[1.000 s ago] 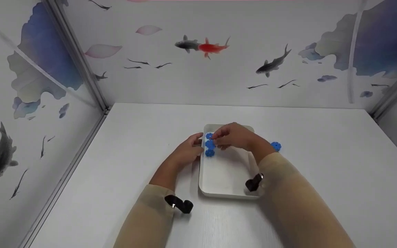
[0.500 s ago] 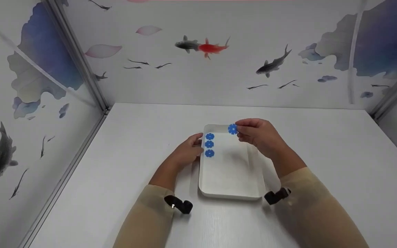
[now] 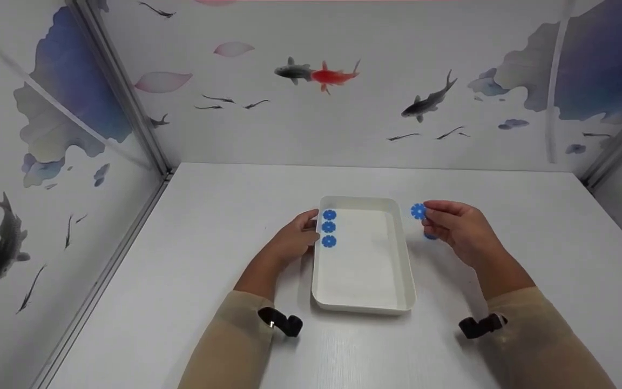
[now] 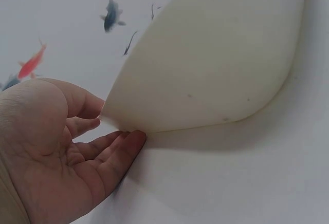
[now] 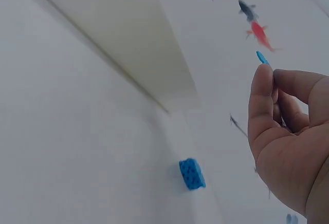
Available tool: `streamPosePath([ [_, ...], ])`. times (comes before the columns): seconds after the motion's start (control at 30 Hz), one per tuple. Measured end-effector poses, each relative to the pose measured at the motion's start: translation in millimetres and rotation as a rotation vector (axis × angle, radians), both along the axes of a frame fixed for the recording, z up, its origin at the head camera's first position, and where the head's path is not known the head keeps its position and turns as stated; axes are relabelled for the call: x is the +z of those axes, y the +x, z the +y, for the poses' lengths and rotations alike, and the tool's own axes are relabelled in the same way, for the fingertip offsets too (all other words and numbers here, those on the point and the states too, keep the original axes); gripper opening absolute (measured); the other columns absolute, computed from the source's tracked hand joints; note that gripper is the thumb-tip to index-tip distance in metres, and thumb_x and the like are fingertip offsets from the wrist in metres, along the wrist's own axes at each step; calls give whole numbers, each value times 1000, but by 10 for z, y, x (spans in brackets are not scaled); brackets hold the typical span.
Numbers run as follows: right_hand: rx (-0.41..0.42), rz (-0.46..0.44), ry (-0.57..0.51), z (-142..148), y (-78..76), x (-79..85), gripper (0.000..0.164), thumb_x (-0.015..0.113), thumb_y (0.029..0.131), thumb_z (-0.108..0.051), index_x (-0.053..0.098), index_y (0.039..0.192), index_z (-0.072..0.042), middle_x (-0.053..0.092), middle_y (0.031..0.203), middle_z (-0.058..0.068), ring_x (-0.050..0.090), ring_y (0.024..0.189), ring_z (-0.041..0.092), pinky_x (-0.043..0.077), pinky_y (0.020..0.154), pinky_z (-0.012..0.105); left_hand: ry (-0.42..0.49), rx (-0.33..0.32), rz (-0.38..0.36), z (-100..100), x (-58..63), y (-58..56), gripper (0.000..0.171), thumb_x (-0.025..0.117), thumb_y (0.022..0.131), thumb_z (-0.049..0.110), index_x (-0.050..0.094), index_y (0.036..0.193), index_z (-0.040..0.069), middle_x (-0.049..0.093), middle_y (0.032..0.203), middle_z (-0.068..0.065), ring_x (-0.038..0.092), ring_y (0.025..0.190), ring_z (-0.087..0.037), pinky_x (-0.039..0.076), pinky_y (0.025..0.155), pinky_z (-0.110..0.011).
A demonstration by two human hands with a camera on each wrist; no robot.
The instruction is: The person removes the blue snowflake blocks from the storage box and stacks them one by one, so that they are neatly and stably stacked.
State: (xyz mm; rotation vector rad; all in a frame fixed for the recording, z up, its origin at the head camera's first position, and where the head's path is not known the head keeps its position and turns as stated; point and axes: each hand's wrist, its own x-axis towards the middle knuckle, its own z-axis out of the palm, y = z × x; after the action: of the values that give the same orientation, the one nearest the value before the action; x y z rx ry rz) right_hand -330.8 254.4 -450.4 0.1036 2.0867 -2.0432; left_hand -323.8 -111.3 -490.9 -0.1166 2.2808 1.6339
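A white rectangular tray (image 3: pixel 362 259) lies on the table, with three blue flower-shaped discs (image 3: pixel 329 227) in a column along its left wall. My left hand (image 3: pixel 291 237) holds the tray at its left side near the far corner; the left wrist view shows bent fingers (image 4: pixel 134 137) at the wall's lower edge. To the right of the tray, my right hand (image 3: pixel 459 227) pinches one blue disc (image 3: pixel 418 211) between thumb and fingertips, raised above the table. Below that hand, partly hidden by it in the head view, stands a short stack of blue discs (image 5: pixel 192 174).
The white table (image 3: pixel 224 216) is bounded by a back panel (image 3: pixel 343 129) and a left panel (image 3: pixel 73 216) printed with fish and petals. Black cameras (image 3: pixel 281 321) are strapped at both wrists.
My right hand has moved from the tray's left column out past its right wall, carrying one blue disc. My left hand has kept its place at the tray.
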Motion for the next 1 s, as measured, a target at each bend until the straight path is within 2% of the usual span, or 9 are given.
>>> streamPosePath([
  [0.17, -41, -32, 56, 223, -15, -152, 49, 77, 98, -34, 67, 139, -9, 76, 113, -4, 75, 104, 14, 62, 94, 21, 11, 3, -3, 1, -14, -3, 66, 59, 104, 22, 38, 165, 36, 50, 165, 2, 55, 148, -24, 43, 126, -52],
  [0.37, -70, -92, 193, 391, -121, -325, 52, 73, 101, -41, 64, 145, -13, 68, 127, -1, 70, 111, 14, 61, 97, 20, -6, 0, -4, 2, -19, -11, 66, 59, 104, 22, 38, 165, 36, 50, 164, 1, 54, 148, -24, 41, 127, -53],
  [0.53, -84, -112, 300, 457, -162, -445, 51, 69, 104, -41, 63, 147, -14, 68, 128, 2, 68, 110, 14, 60, 94, 19, -22, 0, -10, 9, -12, -19, 67, 61, 104, 23, 38, 165, 37, 49, 165, 1, 52, 150, -25, 39, 129, -54],
  [0.8, -86, -124, 310, 459, -161, -485, 51, 70, 103, -40, 64, 147, -13, 66, 131, 4, 68, 110, 15, 60, 94, 19, -27, -4, -8, 8, -12, -26, 67, 61, 104, 23, 38, 166, 36, 48, 166, -1, 51, 151, -26, 37, 130, -54],
  [1.0, -82, -126, 312, 453, -167, -476, 49, 70, 104, -36, 64, 146, -11, 68, 127, 4, 70, 104, 14, 61, 92, 19, -22, -6, -6, 6, -12, -21, 67, 60, 104, 24, 37, 166, 36, 48, 167, 0, 49, 152, -26, 35, 131, -55],
])
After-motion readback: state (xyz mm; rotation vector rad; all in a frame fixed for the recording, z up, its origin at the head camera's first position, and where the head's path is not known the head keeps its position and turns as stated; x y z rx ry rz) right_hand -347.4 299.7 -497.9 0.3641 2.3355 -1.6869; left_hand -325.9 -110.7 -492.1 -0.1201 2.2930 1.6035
